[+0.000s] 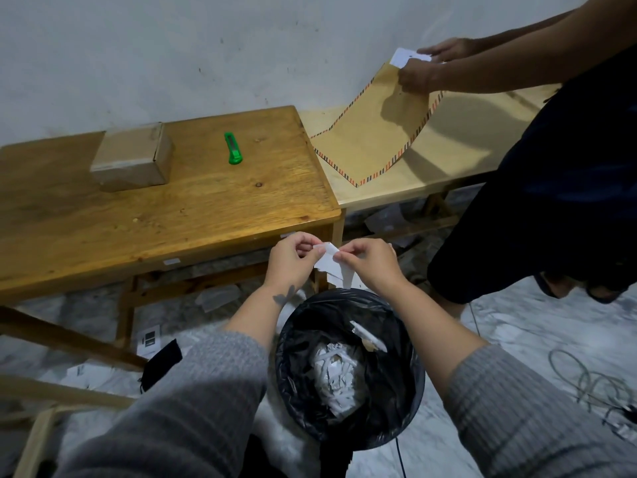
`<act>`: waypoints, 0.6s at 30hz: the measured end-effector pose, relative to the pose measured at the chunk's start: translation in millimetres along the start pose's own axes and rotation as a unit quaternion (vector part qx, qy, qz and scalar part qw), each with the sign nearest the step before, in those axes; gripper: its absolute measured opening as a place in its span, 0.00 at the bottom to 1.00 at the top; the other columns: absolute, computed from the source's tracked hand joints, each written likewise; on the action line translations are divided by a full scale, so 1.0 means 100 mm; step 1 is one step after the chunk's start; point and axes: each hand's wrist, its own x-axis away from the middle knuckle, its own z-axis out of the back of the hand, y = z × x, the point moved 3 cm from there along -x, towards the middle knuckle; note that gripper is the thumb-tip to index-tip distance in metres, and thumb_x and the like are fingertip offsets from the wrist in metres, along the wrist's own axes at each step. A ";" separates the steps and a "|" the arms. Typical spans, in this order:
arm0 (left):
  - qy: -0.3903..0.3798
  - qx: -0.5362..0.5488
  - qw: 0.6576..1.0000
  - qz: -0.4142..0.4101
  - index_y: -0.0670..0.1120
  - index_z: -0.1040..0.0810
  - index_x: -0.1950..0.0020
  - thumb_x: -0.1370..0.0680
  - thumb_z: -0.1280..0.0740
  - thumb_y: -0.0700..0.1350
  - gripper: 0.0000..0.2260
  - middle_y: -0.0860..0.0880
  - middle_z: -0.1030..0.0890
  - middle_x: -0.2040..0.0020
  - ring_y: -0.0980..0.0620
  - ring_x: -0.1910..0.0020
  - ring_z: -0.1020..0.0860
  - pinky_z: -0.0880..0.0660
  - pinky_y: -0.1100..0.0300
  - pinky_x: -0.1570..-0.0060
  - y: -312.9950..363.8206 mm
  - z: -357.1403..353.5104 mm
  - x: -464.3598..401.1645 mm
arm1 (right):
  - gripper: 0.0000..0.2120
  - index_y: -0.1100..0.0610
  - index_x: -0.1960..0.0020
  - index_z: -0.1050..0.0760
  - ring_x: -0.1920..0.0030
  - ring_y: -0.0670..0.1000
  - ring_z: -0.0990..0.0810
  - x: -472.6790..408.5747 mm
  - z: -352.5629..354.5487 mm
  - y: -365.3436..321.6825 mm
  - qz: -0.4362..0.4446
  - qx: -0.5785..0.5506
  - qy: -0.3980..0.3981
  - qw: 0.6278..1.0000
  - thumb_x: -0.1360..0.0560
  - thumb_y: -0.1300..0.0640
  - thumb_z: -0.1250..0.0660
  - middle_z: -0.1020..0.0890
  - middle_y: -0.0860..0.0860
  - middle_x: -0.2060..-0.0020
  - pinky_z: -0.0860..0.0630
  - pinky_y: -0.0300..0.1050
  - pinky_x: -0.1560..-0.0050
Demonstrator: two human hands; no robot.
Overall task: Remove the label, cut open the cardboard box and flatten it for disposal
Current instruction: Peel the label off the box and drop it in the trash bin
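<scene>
Left hand and right hand both pinched on torn label; bin directly below grip; box well beyond on worktop.

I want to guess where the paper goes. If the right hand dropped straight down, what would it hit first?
Probably the round bin lined with a black plastic bag, sitting right below the right hand and its torn white paper label. Depth is hard to judge from above.

Dim, soft shadows, wide-angle bending at edges, sharp centre.
</scene>
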 end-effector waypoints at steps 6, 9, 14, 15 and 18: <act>-0.064 -0.144 0.983 -0.097 0.55 0.19 0.50 0.24 0.31 0.49 0.05 0.55 0.18 0.50 0.56 0.48 0.23 0.25 0.54 0.47 0.16 -0.06 0.00 | 0.05 0.53 0.61 0.17 0.59 0.48 0.20 -0.03 0.10 -0.03 0.025 0.011 -0.051 0.998 0.29 0.52 0.28 0.17 0.48 0.64 0.21 0.54 0.49; -0.073 -0.132 0.986 -0.072 0.53 0.18 0.55 0.24 0.31 0.48 0.02 0.54 0.18 0.59 0.55 0.57 0.21 0.21 0.51 0.53 0.18 -0.11 0.01 | 0.06 0.56 0.58 0.17 0.58 0.48 0.19 -0.03 0.14 -0.04 0.046 0.021 -0.041 0.998 0.29 0.53 0.28 0.16 0.50 0.62 0.20 0.47 0.52; -0.079 -0.134 0.987 -0.048 0.51 0.18 0.56 0.23 0.33 0.47 0.05 0.52 0.19 0.61 0.53 0.60 0.22 0.23 0.53 0.56 0.14 -0.21 0.01 | 0.07 0.50 0.64 0.22 0.62 0.45 0.23 -0.04 0.13 0.01 0.055 0.052 -0.029 0.997 0.28 0.54 0.29 0.20 0.46 0.65 0.24 0.44 0.58; -0.074 -0.123 0.989 -0.037 0.51 0.19 0.57 0.22 0.33 0.46 0.05 0.51 0.19 0.62 0.52 0.61 0.23 0.24 0.53 0.57 0.14 -0.22 0.00 | 0.08 0.50 0.65 0.24 0.62 0.46 0.23 -0.03 0.12 0.01 0.066 0.067 -0.023 0.995 0.28 0.54 0.29 0.21 0.45 0.66 0.25 0.44 0.60; -0.050 -0.059 0.997 0.024 0.49 0.19 0.58 0.22 0.34 0.44 0.07 0.51 0.20 0.60 0.52 0.60 0.24 0.26 0.56 0.58 0.14 -0.24 -0.02 | 0.08 0.54 0.65 0.27 0.61 0.47 0.27 0.03 0.10 -0.06 0.123 0.120 0.031 0.985 0.28 0.59 0.32 0.24 0.46 0.65 0.29 0.44 0.61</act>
